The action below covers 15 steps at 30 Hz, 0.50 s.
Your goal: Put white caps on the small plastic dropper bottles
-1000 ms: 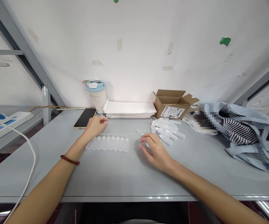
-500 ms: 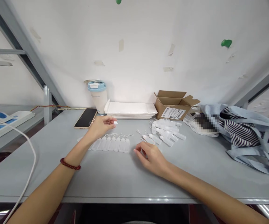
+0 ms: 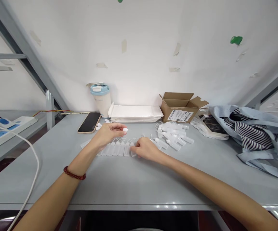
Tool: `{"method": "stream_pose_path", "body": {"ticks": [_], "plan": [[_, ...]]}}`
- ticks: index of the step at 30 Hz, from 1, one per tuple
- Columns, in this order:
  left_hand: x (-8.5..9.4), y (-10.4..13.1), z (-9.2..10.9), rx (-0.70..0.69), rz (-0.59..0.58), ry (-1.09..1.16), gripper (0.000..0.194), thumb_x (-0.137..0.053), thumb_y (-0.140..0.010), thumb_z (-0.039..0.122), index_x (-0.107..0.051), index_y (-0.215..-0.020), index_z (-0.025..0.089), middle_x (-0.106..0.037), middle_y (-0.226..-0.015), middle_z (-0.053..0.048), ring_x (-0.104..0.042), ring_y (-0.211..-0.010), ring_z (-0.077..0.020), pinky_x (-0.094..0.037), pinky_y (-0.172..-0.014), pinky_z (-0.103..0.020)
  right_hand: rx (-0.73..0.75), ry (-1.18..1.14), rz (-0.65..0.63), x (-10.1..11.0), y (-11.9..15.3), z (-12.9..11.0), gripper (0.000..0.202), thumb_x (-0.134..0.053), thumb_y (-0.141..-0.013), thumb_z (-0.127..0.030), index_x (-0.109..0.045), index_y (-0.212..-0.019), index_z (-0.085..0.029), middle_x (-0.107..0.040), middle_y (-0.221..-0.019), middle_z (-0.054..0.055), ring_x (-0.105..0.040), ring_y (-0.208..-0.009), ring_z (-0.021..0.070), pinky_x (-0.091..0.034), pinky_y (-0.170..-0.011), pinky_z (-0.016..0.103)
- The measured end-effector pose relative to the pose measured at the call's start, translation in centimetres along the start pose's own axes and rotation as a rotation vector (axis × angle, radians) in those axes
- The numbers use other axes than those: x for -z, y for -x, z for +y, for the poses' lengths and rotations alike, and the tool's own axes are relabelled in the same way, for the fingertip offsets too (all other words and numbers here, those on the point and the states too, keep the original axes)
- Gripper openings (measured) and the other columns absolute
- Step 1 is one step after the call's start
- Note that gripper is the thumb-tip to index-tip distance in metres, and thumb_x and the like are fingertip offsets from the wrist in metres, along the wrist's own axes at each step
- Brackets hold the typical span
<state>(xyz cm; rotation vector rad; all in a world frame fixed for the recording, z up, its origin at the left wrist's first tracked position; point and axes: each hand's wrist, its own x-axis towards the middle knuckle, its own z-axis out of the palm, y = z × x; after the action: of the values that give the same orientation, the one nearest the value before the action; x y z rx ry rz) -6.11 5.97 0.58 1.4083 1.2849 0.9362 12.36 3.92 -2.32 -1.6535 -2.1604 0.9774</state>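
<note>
Between its thumb and fingertips, my left hand [image 3: 108, 134] pinches a small white needle-tip cap [image 3: 125, 130], its thin needle pointing right. Below that hand lies a row of translucent squeeze bottles [image 3: 116, 149] with thin white loops at their necks, partly hidden by my wrist. My right hand [image 3: 148, 148] is closed at the right end of this row, its thumb and fingers on the last squeeze bottle [image 3: 133, 150]. Behind the right hand is a loose pile of similar bottles [image 3: 174, 133]. Several small white caps [image 3: 98, 126] lie beside the phone.
At the back stand a lidded cup [image 3: 102, 102], a stack of white envelopes [image 3: 136, 111] and an open cardboard box [image 3: 178, 110]. A phone [image 3: 89, 122] lies left. A blue cloth bag [image 3: 259, 134] covers the right side. A white cable [image 3: 34, 173] hangs over the left edge.
My right hand has moved left and forward and taken hold of the end bottle. My left hand has shifted slightly right with the cap, uncovering white caps behind it.
</note>
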Motion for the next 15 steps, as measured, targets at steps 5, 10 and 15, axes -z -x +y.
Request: {"method": "stream_pose_path", "body": {"ticks": [5, 10, 15], "plan": [[-0.2, 0.2, 0.2, 0.014, -0.017, 0.029, 0.032, -0.079, -0.058, 0.033, -0.069, -0.085, 0.018, -0.066, -0.077, -0.002, -0.059, -0.075, -0.0161, -0.045, -0.073, -0.030, 0.007, -0.036, 0.049, 0.0, 0.3, 0.5, 0.029, -0.051, -0.068, -0.031, -0.046, -0.043, -0.017, -0.051, -0.042, 0.000, -0.042, -0.040, 0.0094, -0.026, -0.041, 0.023], [-0.6, 0.3, 0.1, 0.018, -0.055, 0.138, 0.032, -0.080, -0.057, 0.029, -0.066, -0.084, 0.018, -0.065, -0.082, -0.001, -0.060, -0.076, -0.0148, -0.046, -0.078, -0.031, 0.044, -0.077, 0.285, 0.6, 1.1, 0.8, 0.020, -0.053, -0.067, -0.027, -0.046, -0.050, -0.017, -0.053, -0.046, -0.001, -0.044, -0.044, 0.0091, -0.029, -0.044, 0.022], [-1.2, 0.7, 0.1, -0.013, -0.035, 0.145, 0.043, -0.078, -0.058, 0.027, -0.067, -0.100, 0.023, -0.064, -0.101, -0.004, -0.058, -0.088, -0.0174, -0.044, -0.082, -0.033, 0.170, -0.204, 0.397, 1.5, 2.5, 1.3, 0.015, -0.056, -0.070, -0.030, -0.049, -0.063, -0.018, -0.053, -0.051, -0.003, -0.044, -0.046, 0.0088, -0.034, -0.046, 0.021]]}}
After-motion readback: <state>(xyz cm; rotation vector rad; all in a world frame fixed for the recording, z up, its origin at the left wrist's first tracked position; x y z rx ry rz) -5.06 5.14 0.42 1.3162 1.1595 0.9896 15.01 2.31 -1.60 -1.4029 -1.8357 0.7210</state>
